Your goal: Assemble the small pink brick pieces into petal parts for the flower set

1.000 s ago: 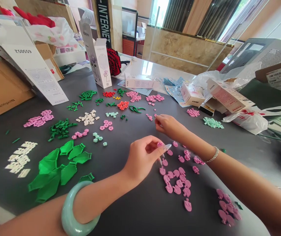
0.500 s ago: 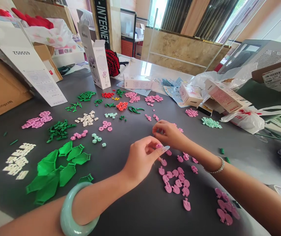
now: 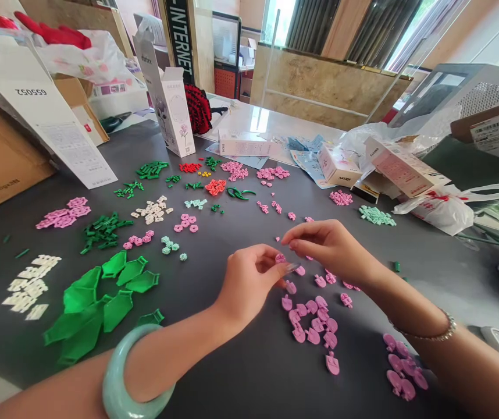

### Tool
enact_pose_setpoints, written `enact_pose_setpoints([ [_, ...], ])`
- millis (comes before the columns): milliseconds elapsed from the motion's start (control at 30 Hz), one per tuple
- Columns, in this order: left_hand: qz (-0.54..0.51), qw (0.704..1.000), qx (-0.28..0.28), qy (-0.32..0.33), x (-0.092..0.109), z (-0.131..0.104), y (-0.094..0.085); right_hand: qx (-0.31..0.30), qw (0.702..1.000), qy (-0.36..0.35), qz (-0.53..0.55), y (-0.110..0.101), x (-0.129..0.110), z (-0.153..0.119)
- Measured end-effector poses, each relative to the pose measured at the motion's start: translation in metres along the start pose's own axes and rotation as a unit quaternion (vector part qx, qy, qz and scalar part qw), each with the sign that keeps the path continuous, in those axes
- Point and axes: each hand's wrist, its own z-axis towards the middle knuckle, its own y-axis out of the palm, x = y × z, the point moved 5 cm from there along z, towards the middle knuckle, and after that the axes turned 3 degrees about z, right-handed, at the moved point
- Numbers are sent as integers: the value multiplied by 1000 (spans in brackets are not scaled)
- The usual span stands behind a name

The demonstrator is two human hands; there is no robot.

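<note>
My left hand (image 3: 249, 282) is closed in a pinch above the dark table, gripping a pink toy brick piece (image 3: 280, 258) between thumb and forefinger. Just to its right hovers my right hand (image 3: 334, 250), thumb and fingertips drawn together; whatever is between them is too small to tell. A tiny pink piece (image 3: 277, 239) shows beside those fingertips. Below the hands, rounded pink petal pieces (image 3: 313, 336) lie in a loose ring, with one petal piece (image 3: 332, 364) apart. More pink petals (image 3: 406, 368) are grouped beneath my right forearm.
Large green leaf pieces (image 3: 118, 311), white pieces (image 3: 31, 288), dark green pieces (image 3: 104, 231) and mint pieces (image 3: 377, 215) lie in separate piles. A tall white box (image 3: 177, 116) stands at the back. Small boxes (image 3: 339, 166) and plastic bags (image 3: 435, 212) crowd the right rear.
My right hand has drawn back to the right, its fingertips now close beside the piece in my left hand. My left hand stays almost in place, still pinching the pink piece.
</note>
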Motion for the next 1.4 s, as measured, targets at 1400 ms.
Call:
enact_pose_setpoints([
  [1400,8,997,-64,-30,1,0,6,-53,954,-229,-189,5,-8,-22],
])
